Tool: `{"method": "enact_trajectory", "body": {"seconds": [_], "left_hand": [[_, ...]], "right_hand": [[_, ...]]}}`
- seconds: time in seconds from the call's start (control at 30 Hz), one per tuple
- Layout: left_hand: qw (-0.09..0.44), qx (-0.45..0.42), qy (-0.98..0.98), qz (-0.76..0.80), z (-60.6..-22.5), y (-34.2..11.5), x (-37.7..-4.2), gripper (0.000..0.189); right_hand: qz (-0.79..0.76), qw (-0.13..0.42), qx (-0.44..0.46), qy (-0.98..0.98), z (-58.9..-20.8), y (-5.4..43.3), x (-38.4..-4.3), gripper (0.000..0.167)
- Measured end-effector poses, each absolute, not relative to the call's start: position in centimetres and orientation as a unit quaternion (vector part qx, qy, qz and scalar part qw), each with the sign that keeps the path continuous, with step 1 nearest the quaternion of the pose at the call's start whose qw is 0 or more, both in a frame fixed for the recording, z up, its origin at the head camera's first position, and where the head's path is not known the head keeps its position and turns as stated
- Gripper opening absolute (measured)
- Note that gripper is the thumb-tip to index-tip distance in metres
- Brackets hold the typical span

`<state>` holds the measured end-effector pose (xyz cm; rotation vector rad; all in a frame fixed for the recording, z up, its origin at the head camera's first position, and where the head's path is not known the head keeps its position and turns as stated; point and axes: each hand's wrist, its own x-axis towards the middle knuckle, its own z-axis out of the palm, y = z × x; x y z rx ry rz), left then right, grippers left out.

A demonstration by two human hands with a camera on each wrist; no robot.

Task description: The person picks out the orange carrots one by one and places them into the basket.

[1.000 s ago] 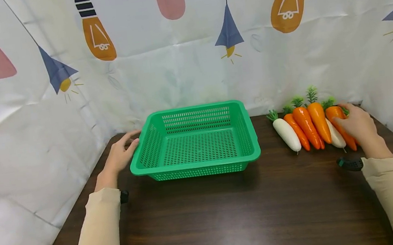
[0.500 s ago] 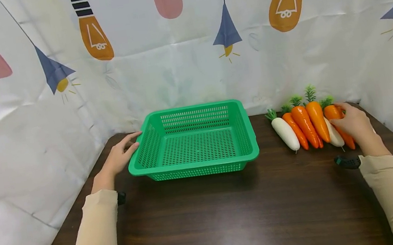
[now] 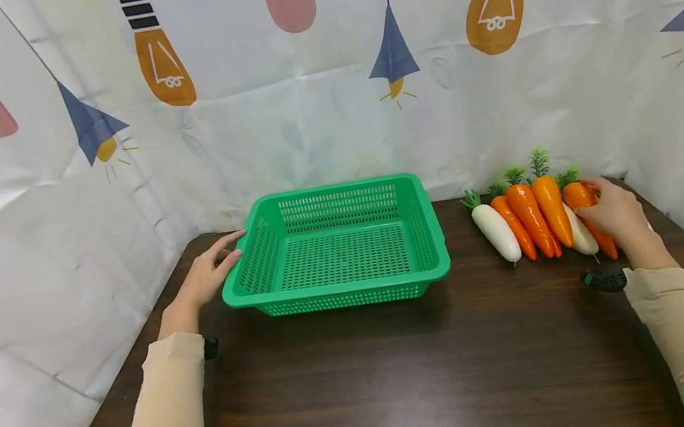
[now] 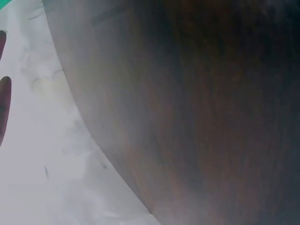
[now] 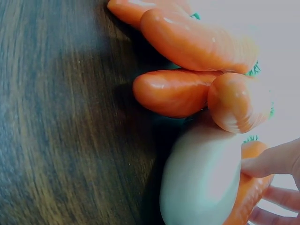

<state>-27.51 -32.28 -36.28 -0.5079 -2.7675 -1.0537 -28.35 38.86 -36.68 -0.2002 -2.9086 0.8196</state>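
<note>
A green plastic basket (image 3: 351,286) stands on the dark wooden table. At its left rim is my left hand (image 3: 204,269), the thumb and fingers spread with their tips right at the rim. On the right, my right hand (image 3: 620,208) pinches the rightmost large carrot (image 3: 578,195) between thumb and fingers, near its leafy end. The right wrist view shows the thumb (image 5: 262,164) on this carrot (image 5: 248,192), with the other fingers on its far side. A white radish (image 5: 201,173) lies right beside it, partly covering it in that view.
Left of the held carrot lie several carrots (image 3: 529,212) and another white radish (image 3: 498,233), leafy tops toward the wall. A white printed cloth (image 3: 331,122) hangs behind the table (image 3: 400,370). Mostly tabletop and cloth fill the left wrist view.
The right hand has shifted slightly left and its fingers have drawn in on the rightmost carrot. The left hand stays at the basket rim. The head view has shifted slightly.
</note>
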Motion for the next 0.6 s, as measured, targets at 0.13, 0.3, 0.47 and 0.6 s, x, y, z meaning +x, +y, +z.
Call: {"method": "enact_trajectory", "body": {"seconds": [0.13, 0.3, 0.47, 0.6], "left_hand": [[0.067, -0.165, -0.918, -0.355, -36.41, -32.38, -27.43, 0.054], [0.068, -0.165, -0.917, -0.358, -36.46, -32.27, -27.43, 0.054], [0.062, -0.163, -0.916, -0.362, -36.36, -32.20, -27.37, 0.055], [0.062, -0.162, -0.917, -0.360, -36.31, -32.14, -27.39, 0.055]], "right_hand": [[0.265, 0.054, -0.069, -0.960, -36.59, 38.81, -28.36, 0.070], [0.257, 0.063, -0.061, -0.963, -36.17, 38.93, -28.12, 0.068], [0.262, 0.067, -0.054, -0.961, -35.78, 39.03, -27.81, 0.067], [0.266, 0.069, -0.053, -0.960, -35.69, 39.06, -27.59, 0.066]]}}
